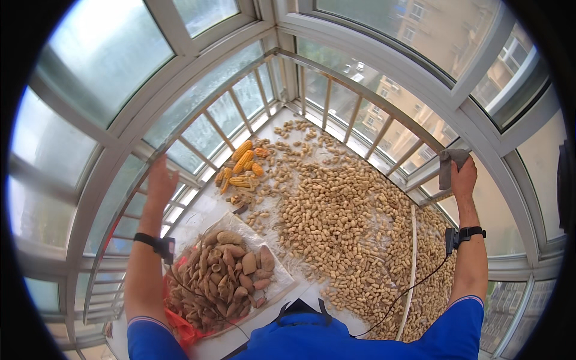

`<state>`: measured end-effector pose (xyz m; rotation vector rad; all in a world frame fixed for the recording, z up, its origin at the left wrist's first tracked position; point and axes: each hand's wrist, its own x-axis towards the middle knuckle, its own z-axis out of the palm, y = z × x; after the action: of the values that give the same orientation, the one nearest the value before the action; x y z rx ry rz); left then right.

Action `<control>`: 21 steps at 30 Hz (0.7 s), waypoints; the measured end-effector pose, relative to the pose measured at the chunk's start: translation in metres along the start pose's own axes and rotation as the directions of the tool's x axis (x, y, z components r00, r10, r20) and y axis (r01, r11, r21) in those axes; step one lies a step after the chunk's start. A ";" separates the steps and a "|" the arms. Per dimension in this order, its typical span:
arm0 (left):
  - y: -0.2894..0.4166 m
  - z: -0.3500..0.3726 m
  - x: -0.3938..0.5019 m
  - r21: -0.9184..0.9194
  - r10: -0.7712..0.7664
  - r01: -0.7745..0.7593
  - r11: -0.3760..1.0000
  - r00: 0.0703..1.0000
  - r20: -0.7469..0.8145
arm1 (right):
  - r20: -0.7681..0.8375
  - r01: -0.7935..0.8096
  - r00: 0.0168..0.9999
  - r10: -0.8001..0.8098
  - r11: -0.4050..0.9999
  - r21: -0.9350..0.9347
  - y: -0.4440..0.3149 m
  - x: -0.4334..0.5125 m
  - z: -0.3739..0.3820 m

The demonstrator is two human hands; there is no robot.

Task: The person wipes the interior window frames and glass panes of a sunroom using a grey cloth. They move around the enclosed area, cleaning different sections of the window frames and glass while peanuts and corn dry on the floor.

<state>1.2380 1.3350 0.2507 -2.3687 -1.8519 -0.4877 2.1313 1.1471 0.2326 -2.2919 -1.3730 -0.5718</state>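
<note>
My right hand (464,180) grips a grey cloth (445,173), folded over the top of the metal railing (400,120) on the right side. On the left, my left hand (161,182) is up at the top rail of the left railing (198,119). It is slightly blurred, and whether its fingers close around the rail cannot be made out. Below and between my arms, a wide spread of unshelled peanuts (342,211) covers much of the white floor. Nearer my left forearm lies a heap of sweet potatoes (225,274) on a pale sheet (281,274).
Several corn cobs (243,162) lie by the left railing. A red plastic bag (177,326) shows under the sweet potatoes. A long pale strip (410,270) crosses the peanuts on the right. Framed windows (103,58) enclose the corner. A thin cable (400,299) runs from my right wrist strap.
</note>
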 end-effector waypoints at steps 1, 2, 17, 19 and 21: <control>-0.007 0.004 0.013 0.096 0.002 0.000 0.995 1.000 -0.029 | 0.009 -0.020 1.000 0.020 1.000 0.013 -0.004 -0.002 -0.003; -0.012 0.006 0.025 0.132 -0.030 0.029 0.991 1.000 0.008 | -0.010 -0.025 1.000 0.025 0.999 0.034 -0.009 -0.006 -0.005; -0.069 0.041 0.112 0.144 0.037 -0.051 0.988 0.994 0.099 | 0.054 0.281 0.956 -0.290 0.951 0.132 -0.171 0.054 0.054; -0.074 0.046 0.114 0.118 0.017 -0.029 0.993 0.995 0.100 | 0.066 0.273 0.953 -0.296 0.931 0.241 -0.207 0.076 0.076; -0.077 0.049 0.114 0.108 -0.001 -0.011 0.994 0.995 0.103 | 0.025 0.321 0.938 -0.345 0.895 0.309 -0.249 0.095 0.102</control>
<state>1.1975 1.4737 0.2302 -2.3676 -1.8621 -0.2610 1.9640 1.3783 0.2315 -1.8662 -1.7753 -0.3422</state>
